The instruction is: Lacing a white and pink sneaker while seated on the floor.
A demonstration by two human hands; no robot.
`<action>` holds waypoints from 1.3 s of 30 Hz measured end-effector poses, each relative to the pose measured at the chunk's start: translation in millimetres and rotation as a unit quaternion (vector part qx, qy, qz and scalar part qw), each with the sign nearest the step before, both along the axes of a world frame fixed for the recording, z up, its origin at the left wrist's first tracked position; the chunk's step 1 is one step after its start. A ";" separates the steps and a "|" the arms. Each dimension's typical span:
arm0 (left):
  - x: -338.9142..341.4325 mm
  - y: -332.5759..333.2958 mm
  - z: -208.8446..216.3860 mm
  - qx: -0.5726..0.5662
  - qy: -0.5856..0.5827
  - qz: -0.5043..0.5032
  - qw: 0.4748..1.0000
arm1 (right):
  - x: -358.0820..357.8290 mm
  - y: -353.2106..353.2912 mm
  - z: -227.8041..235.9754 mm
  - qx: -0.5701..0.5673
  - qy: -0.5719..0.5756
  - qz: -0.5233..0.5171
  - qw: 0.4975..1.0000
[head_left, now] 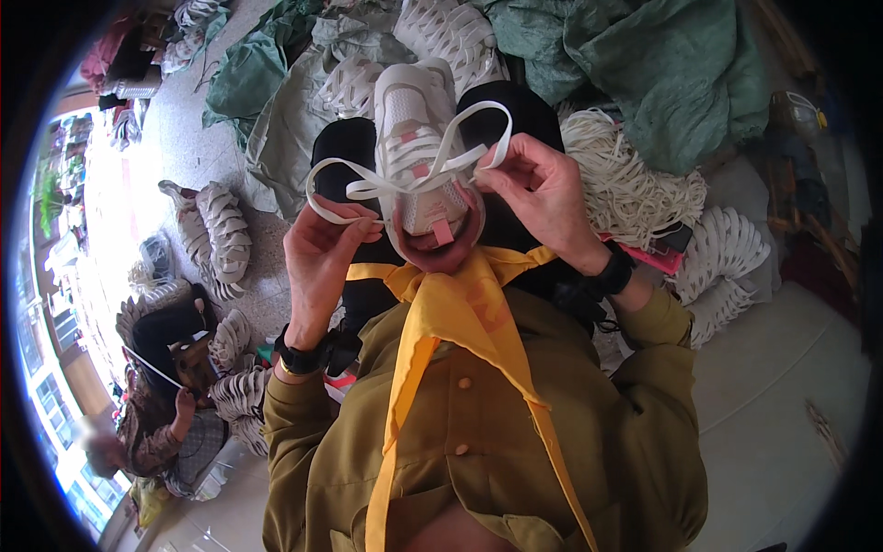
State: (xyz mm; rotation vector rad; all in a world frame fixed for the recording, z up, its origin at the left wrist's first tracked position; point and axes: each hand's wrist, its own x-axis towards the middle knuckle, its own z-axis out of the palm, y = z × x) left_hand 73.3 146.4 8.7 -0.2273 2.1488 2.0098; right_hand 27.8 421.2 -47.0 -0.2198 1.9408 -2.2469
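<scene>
A white and pink sneaker (402,106) rests between my knees, its toe pointing away and its pink-lined opening toward me. White shoelace (336,164) crosses over its tongue and rises in a loop on each side. My left hand (322,253) pinches the lace left of the opening, fingers closed on it. On the other side my right hand (543,198) grips the lace near the base of the right loop. A pink pull tab (442,232) stands up on the tongue. A yellow cloth (451,308) hangs from my front, its top against the shoe's heel.
Loose white laces (625,175) lie heaped to the right, beside a row of nested white shoes (722,267). Green sacking (662,74) covers the far right. More white shoes (221,230) lie on the left floor, and another person (161,437) sits beyond them.
</scene>
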 end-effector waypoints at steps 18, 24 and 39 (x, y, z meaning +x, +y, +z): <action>-3.1 4.7 0.0 -0.004 -0.007 0.041 0.999 | -3.2 -6.3 13.6 0.141 0.118 -0.018 0.983; -3.2 -0.4 -10.2 0.015 0.000 0.049 0.999 | -6.7 -1.5 -0.4 0.030 -0.026 0.014 0.999; -2.2 11.8 -22.6 0.033 0.036 0.060 0.997 | 0.3 1.1 -0.5 0.122 0.004 0.014 0.992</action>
